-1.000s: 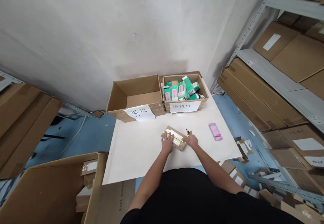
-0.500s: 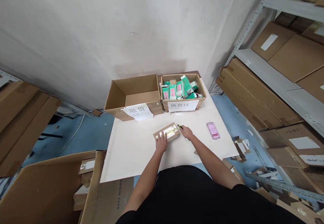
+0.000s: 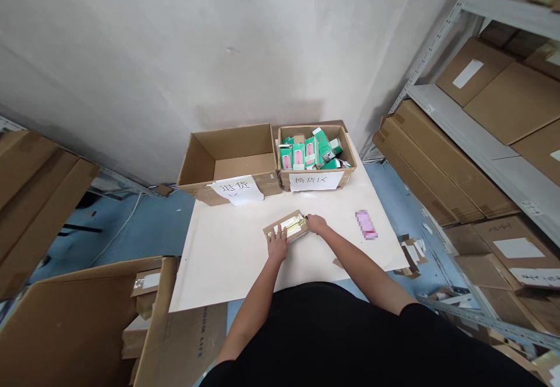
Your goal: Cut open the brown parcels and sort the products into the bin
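Observation:
A small taped cardboard box (image 3: 297, 236) with a pale label lies tilted on the white tabletop (image 3: 227, 259). My left hand (image 3: 277, 243) rests on its near left part, fingers spread over the top. At the box's right end my right hand (image 3: 317, 224) is closed around a utility knife (image 3: 306, 217), whose dark and yellow tip meets the taped edge. Most of the knife is hidden by my fingers. To the right of that hand lies a pink pixelated item (image 3: 366, 225).
Behind stand an open carton (image 3: 225, 193) with bare insides and another carton (image 3: 286, 184) filled with green-and-pink boxes (image 3: 310, 152); both carry handwritten paper signs. A large open carton (image 3: 79, 276) stands at lower left. Shelving (image 3: 455, 107) with cartons lines the right side.
My right hand has moved left, bringing the utility knife from beside the box onto its right end. My left hand stays on the box.

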Available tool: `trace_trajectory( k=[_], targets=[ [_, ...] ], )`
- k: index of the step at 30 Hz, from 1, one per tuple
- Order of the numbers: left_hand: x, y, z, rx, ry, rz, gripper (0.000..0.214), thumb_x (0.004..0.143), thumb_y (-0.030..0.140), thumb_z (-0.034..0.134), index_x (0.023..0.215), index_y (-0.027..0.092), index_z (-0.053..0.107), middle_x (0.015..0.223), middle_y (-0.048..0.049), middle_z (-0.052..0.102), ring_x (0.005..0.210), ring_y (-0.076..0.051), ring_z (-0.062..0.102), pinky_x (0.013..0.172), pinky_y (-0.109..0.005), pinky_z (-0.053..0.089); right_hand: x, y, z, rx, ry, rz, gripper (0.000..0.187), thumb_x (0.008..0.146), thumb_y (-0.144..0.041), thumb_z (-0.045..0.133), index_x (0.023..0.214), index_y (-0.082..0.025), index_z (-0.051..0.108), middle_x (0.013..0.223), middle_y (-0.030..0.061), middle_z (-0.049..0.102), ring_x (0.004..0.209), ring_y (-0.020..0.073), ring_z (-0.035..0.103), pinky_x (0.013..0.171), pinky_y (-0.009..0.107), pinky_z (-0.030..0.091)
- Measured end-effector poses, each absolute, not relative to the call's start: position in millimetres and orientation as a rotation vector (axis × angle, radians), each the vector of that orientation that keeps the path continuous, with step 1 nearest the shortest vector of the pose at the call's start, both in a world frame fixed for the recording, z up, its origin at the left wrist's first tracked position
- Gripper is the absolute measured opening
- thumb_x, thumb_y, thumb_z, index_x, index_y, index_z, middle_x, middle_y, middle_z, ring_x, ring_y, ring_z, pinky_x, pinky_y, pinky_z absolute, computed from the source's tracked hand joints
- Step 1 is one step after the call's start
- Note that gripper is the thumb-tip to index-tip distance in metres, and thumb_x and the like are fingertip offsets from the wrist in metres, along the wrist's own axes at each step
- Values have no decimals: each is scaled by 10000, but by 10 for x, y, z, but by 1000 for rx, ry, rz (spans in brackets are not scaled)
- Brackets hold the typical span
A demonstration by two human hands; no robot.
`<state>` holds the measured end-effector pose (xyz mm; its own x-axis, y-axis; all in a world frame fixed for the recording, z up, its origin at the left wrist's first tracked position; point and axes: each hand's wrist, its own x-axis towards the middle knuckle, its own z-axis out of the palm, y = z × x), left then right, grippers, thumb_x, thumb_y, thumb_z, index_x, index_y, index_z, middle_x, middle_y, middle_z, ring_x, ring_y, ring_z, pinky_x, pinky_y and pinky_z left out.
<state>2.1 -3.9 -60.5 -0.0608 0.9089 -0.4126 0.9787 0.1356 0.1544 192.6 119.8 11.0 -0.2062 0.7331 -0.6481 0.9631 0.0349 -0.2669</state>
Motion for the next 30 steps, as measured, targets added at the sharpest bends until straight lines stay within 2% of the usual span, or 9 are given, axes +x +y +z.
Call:
trace_trajectory(
  k=[8, 12, 16, 18, 21, 24, 26, 28, 30],
  targets=[
    [46, -14, -436, 1772, 2010, -266, 642, 1050, 406, 342, 1678, 275, 308, 1780, -64, 193, 1631, -375, 142, 1255, -581, 286, 2316, 1005, 75, 1701, 1904, -1181, 215, 1001, -362, 573, 1117, -195, 642, 1007, 78, 762, 499, 162, 689, 576, 278, 515],
    [-11, 130, -238, 1777, 2019, -211, 576, 1046, 433, 389, 1600, 283, 441, 1704, -113, 379, 1582, -366, 268, 1224, -593, 306, 2632, 731, -191, 2151, 1634, -1651, 330, 1070, -501, 477, 1000, -194, 574, 738, 9, 690, 517, 155, 701, 555, 217, 497],
    [-202, 283, -115, 1770, 2051, -97, 607, 1029, 412, 420, 1616, 265, 388, 1683, -126, 402, 1584, -327, 260, 1218, -501, 332, 2798, 224, -520, 2487, 1204, -1801, 375, 1077, -486, 449, 917, -167, 566, 740, 61, 674, 586, 214, 744, 518, 242, 508],
    [-292, 313, -109, 1708, 2038, -164, 716, 996, 475, 480, 1654, 259, 297, 1696, -140, 373, 1577, -350, 268, 1216, -506, 324, 2821, 36, -624, 2533, 1092, -1866, 271, 1046, -379, 510, 931, -147, 593, 774, 91, 703, 655, 234, 764, 548, 259, 537],
    [-342, 308, -133, 1587, 2092, -291, 834, 955, 602, 505, 1664, 254, 237, 1613, -189, 464, 1485, -377, 395, 1188, -587, 312, 2868, 25, -683, 2544, 1123, -1906, 157, 973, -232, 558, 1065, -131, 635, 918, 114, 764, 809, 229, 785, 655, 266, 580],
    [-294, 287, -146, 1478, 2172, -385, 895, 904, 699, 538, 1626, 227, 299, 1516, -225, 536, 1411, -403, 454, 1125, -604, 349, 2964, 299, -673, 2619, 1188, -1835, 405, 941, -217, 556, 1339, -152, 594, 1216, 143, 749, 1049, 234, 761, 800, 285, 594],
    [-237, 265, -147, 1431, 2192, -421, 881, 882, 725, 558, 1577, 214, 377, 1484, -233, 556, 1388, -410, 472, 1092, -576, 373, 2989, 519, -651, 2694, 1214, -1734, 578, 955, -243, 518, 1522, -149, 460, 1436, 188, 639, 1249, 255, 681, 936, 326, 573],
    [-172, 222, -158, 1413, 2212, -425, 824, 899, 729, 534, 1522, 197, 448, 1460, -237, 574, 1365, -404, 496, 1071, -541, 390, 2907, 676, -625, 2743, 1244, -1654, 660, 966, -256, 491, 1602, -135, 358, 1549, 208, 538, 1380, 267, 586, 1062, 361, 514],
    [-92, 147, -191, 1416, 2249, -390, 786, 938, 721, 475, 1497, 169, 478, 1436, -248, 588, 1343, -397, 523, 1049, -508, 411, 2686, 724, -599, 2686, 1358, -1634, 658, 981, -295, 507, 1607, -148, 365, 1550, 186, 545, 1398, 258, 569, 1128, 359, 460]
  ],
)
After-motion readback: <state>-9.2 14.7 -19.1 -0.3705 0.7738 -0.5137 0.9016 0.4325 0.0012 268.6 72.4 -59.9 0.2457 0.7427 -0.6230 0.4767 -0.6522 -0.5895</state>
